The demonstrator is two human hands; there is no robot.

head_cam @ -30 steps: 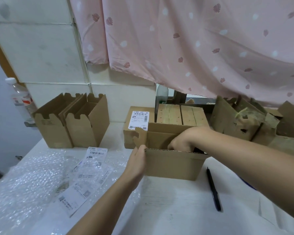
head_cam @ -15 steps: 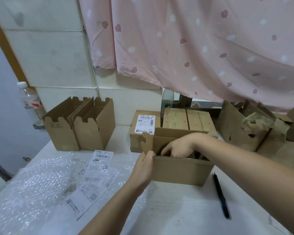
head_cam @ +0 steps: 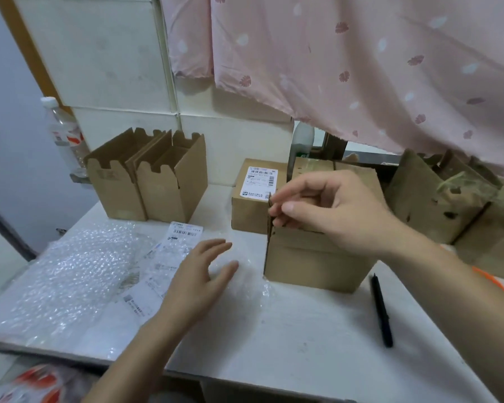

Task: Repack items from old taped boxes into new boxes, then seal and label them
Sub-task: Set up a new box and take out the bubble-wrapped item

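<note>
right hand [head_cam: 341, 210] fingers pinched the new box [head_cam: 312, 257] flap, best tucked squarely; left hand [head_cam: 198, 274] hovered, fingers apart.

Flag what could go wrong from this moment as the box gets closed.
1. The right hand pinches only the side flap of the box; the left hand is off it, so the box may slide or tip.
2. The pen lies close beside the box and could get knocked.
3. The loose labels lie on bubble wrap and might slip or crease under the left hand.
</note>
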